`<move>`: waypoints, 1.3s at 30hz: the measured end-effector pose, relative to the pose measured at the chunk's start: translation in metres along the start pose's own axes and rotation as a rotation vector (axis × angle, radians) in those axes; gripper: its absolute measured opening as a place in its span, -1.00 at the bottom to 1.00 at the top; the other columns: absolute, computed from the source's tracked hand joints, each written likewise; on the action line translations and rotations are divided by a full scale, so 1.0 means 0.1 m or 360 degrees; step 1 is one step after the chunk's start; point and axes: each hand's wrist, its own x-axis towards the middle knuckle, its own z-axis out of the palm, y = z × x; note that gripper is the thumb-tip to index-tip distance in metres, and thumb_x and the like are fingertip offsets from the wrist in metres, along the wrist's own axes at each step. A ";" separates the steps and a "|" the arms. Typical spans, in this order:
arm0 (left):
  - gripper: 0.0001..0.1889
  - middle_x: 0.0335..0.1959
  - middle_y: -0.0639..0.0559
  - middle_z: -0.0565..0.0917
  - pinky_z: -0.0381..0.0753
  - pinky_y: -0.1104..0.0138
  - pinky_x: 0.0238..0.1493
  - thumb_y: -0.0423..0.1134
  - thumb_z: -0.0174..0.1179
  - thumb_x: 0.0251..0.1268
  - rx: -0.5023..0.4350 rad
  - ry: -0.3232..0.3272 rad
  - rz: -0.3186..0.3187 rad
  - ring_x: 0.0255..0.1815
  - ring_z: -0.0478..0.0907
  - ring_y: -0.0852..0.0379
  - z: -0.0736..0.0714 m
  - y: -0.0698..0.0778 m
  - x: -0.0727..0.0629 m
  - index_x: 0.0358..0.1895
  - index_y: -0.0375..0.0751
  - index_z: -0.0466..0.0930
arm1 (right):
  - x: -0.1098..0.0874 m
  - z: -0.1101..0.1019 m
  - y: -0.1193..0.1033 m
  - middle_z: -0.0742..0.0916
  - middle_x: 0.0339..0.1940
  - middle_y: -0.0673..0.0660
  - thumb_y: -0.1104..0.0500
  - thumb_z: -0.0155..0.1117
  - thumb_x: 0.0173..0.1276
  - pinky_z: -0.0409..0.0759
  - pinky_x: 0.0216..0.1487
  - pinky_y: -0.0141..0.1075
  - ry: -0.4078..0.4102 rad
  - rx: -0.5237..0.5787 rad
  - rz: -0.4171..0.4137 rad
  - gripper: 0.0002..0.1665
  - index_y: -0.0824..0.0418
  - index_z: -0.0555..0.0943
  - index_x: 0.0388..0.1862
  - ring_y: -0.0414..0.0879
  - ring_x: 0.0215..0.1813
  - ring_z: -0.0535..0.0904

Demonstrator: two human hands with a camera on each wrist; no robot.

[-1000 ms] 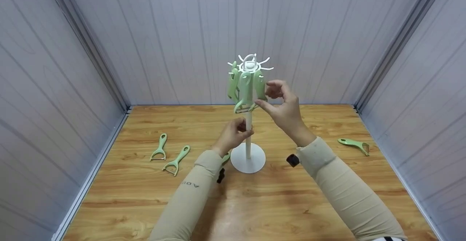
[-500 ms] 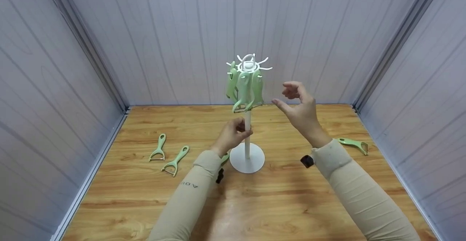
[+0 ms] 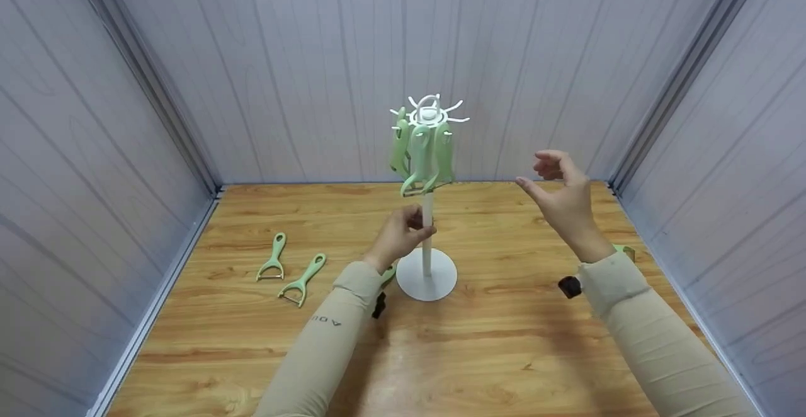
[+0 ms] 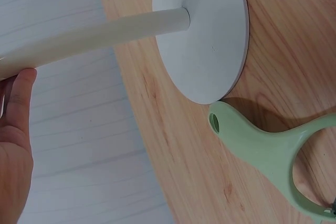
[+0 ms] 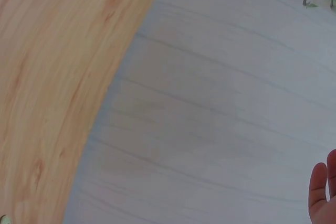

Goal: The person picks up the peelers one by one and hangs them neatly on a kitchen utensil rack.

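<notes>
My left hand [image 3: 395,235] grips the pole of a white hook stand [image 3: 427,261], thumb and fingers around it above the round base. Three light-green Y-shaped peelers hang side by side by their handle holes from the stand's hooks, the middle peeler [image 3: 419,152] facing me. In the air to the right of the stand, my right hand [image 3: 562,208] has its thumb and fingers spread apart and holds nothing. Another green peeler [image 4: 257,142] lies at the edge of the base in the left wrist view; in the head view my left sleeve mostly hides it.
Two more green peelers lie at the left of the wooden table, the nearer peeler [image 3: 305,279] slanting toward the stand. At the right, one peeler [image 3: 626,251] is partly covered by my right wrist. Several bare hooks [image 3: 458,119] point back and right. Panel walls enclose the table.
My right hand has let go of the right-hand hanging peeler and moved off to the right, now over the peeler at the table's right. My left hand has stayed on the pole.
</notes>
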 end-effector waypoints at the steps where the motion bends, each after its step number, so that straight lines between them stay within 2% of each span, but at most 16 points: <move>1: -0.92 -0.10 -0.12 0.79 0.78 0.16 0.07 -0.34 0.38 0.52 0.0000 0.0001 -0.0001 -0.02 0.75 -0.01 0.00 0.00 0.00 -0.08 -0.25 0.69 | -0.01 -0.02 0.02 0.75 -0.07 0.30 0.43 0.63 0.28 0.52 0.13 -0.50 0.0008 -0.0007 0.0004 -0.46 0.47 0.62 0.19 -0.45 -0.03 0.55; 11: -0.90 -0.10 -0.13 0.80 0.78 0.16 0.05 -0.34 0.38 0.52 0.0001 0.0006 -0.0002 -0.05 0.75 0.01 0.00 0.00 0.01 -0.05 -0.28 0.69 | -0.08 -0.19 0.21 0.74 -0.08 0.25 0.39 0.63 0.30 0.49 0.09 -0.50 0.0059 -0.0105 0.0095 -0.48 0.46 0.64 0.19 -0.44 -0.04 0.55; 19: -0.87 -0.09 -0.15 0.80 0.78 0.15 0.07 -0.34 0.39 0.52 0.0009 0.0014 0.0007 -0.04 0.75 0.00 0.01 0.00 0.01 -0.03 -0.31 0.69 | -0.15 -0.31 0.36 0.70 -0.08 -0.01 0.35 0.62 0.33 0.50 0.08 -0.49 0.0073 -0.0132 0.0179 -0.47 0.43 0.64 0.24 -0.43 -0.04 0.54; 25: -0.88 -0.07 -0.14 0.79 0.78 0.11 0.13 -0.32 0.38 0.53 0.0028 0.0003 -0.0012 0.02 0.76 -0.06 0.00 0.01 0.00 -0.03 -0.27 0.69 | -0.21 -0.43 0.50 0.72 0.01 0.15 0.35 0.59 0.37 0.49 0.11 -0.50 0.0045 -0.0177 0.0242 -0.41 0.44 0.60 0.32 -0.45 -0.02 0.53; 28: -0.88 -0.05 -0.13 0.79 0.78 0.09 0.17 -0.31 0.38 0.54 0.0051 0.0001 -0.0015 0.06 0.76 -0.09 0.00 0.02 -0.01 -0.03 -0.26 0.69 | -0.24 -0.49 0.57 0.71 0.04 0.15 0.34 0.58 0.39 0.48 0.12 -0.49 0.0027 -0.0205 0.0286 -0.39 0.44 0.59 0.35 -0.44 0.00 0.52; 37: -0.89 -0.04 -0.16 0.78 0.78 0.07 0.16 -0.31 0.37 0.55 0.0034 0.0005 -0.0019 0.05 0.75 -0.09 0.01 0.02 -0.01 -0.03 -0.27 0.68 | -0.32 -0.61 0.83 0.73 0.17 0.36 0.32 0.57 0.41 0.51 0.16 -0.36 -0.0016 -0.0339 0.0328 -0.36 0.44 0.57 0.40 -0.53 0.03 0.45; 39: -0.89 -0.04 -0.16 0.78 0.78 0.07 0.15 -0.32 0.36 0.55 0.0023 0.0004 -0.0019 0.05 0.75 -0.08 0.01 0.02 0.00 -0.03 -0.28 0.68 | -0.34 -0.63 0.89 0.72 0.18 0.39 0.34 0.56 0.41 0.50 0.17 -0.34 -0.0028 -0.0373 0.0328 -0.36 0.45 0.57 0.40 -0.42 0.06 0.50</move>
